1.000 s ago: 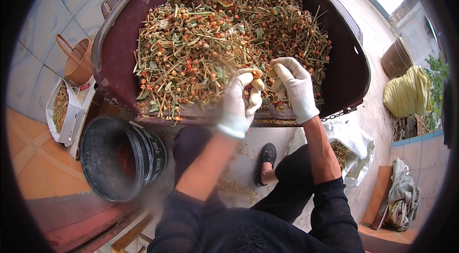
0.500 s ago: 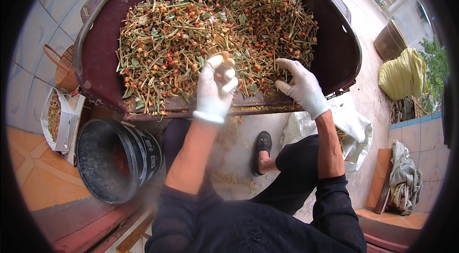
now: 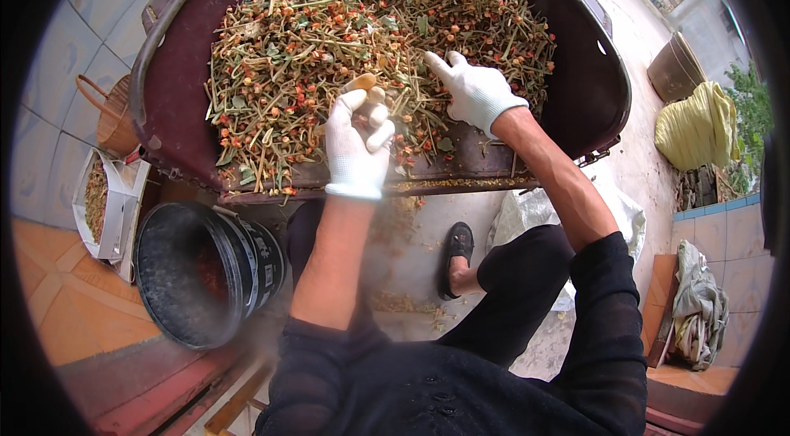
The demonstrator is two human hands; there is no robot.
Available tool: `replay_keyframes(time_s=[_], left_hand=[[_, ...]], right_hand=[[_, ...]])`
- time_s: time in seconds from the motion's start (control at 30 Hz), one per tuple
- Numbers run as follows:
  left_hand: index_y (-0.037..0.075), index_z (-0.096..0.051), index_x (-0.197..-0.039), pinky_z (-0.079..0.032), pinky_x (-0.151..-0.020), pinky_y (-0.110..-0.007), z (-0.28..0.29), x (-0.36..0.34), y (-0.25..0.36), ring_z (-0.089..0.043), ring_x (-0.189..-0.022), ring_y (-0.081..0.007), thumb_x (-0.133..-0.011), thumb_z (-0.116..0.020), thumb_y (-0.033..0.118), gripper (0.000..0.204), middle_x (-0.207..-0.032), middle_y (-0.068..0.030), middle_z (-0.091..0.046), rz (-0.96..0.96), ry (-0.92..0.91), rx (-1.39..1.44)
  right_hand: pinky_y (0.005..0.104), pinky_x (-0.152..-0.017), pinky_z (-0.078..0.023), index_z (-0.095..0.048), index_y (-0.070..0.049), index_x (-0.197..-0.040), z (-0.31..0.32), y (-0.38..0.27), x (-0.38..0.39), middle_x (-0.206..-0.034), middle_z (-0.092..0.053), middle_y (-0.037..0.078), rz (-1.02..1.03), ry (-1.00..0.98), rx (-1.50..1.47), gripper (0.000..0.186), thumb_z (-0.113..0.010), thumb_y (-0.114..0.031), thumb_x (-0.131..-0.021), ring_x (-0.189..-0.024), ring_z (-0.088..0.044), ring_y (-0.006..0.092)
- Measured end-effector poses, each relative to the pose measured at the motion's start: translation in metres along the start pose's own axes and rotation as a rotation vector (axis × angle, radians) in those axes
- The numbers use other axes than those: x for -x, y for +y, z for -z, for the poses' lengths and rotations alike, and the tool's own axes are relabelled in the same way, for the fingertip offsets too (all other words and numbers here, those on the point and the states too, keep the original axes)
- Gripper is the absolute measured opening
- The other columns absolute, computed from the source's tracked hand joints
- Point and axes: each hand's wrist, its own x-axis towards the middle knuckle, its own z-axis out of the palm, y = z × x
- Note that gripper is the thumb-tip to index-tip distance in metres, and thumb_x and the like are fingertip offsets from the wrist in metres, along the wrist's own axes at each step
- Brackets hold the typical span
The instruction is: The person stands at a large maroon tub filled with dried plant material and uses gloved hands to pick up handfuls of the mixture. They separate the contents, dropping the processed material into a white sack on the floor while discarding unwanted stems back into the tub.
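Our left grip [image 3: 356,138] hangs just in front of the heap, fingers loosely curled; we cannot tell whether anything small sits inside that curl, though one fingertip [image 3: 360,83] shows tan against the white glove; our right grip [image 3: 480,94] reaches further in, back of the hand up, two fingers stretched wide of the thumb, with nothing plainly pinched between them.

Nearest to us, a black bucket [image 3: 265,259] stands by our left knee, something reddish dim inside it; past our shoe [image 3: 459,248], a white sack [image 3: 520,218] lies on our right, partly behind our forearm; then comes the front lip [image 3: 436,186] of the maroon cart [image 3: 177,98], sprinkled with yellowish bits; on the cart bed, running from that lip well back, lies the heap [image 3: 284,78] of dry stalks, leaves and small orange-red heads.

We judge the step in hand to be picking through this heap, the right hand working at its near edge; the next move seems to call for a light pinch on a few stalks or heads, with the left hand ready to take them.

Beyond, we see a wicker basket [image 3: 113,125] at far left; at far right a yellow sack [image 3: 699,130], and behind it a brown tub [image 3: 676,67].
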Motion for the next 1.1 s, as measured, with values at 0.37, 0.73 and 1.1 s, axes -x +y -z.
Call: replay_keyframes(time_s=[0.37, 0.73, 1.1], left_hand=[[-0.001, -0.062, -0.101, -0.032, -0.035, -0.021, -0.004, 0.002, 0.006, -0.045, -0.056, -0.0102, -0.092, -0.050, 0.006, 0.017, -0.083, -0.0100, -0.062, 0.015, 0.047, 0.066], [0.004, -0.063, -0.105, -0.034, -0.037, -0.019, -0.001, 0.005, -0.002, -0.052, -0.058, -0.0086, -0.091, -0.052, 0.008, 0.018, -0.081, -0.0046, -0.064, 0.139, -0.009, 0.046], [-0.001, -0.062, -0.102, -0.034, -0.036, -0.019, -0.004, 0.006, 0.002, -0.048, -0.057, -0.0100, -0.092, -0.052, 0.010, 0.018, -0.082, -0.0075, -0.062, 0.138, 0.058, 0.050]], right_hand=[[0.0449, -0.072, -0.055, -0.057, -0.003, -0.115, 0.006, 0.013, -0.062, -0.093, -0.065, 0.022, -0.099, -0.105, 0.022, 0.053, -0.079, -0.021, -0.070, -0.084, -0.067, 0.0371], [0.0389, -0.076, -0.057, -0.042, -0.003, -0.142, 0.107, -0.048, -0.124, -0.118, -0.064, 0.025, 0.062, -0.166, -0.554, 0.069, -0.074, -0.023, -0.084, -0.088, -0.070, 0.0280], [0.0359, -0.065, -0.054, -0.064, -0.007, -0.120, 0.060, 0.013, -0.112, -0.097, -0.071, 0.015, -0.151, -0.070, -0.575, 0.032, -0.058, -0.013, -0.089, -0.076, -0.068, 0.0216]])
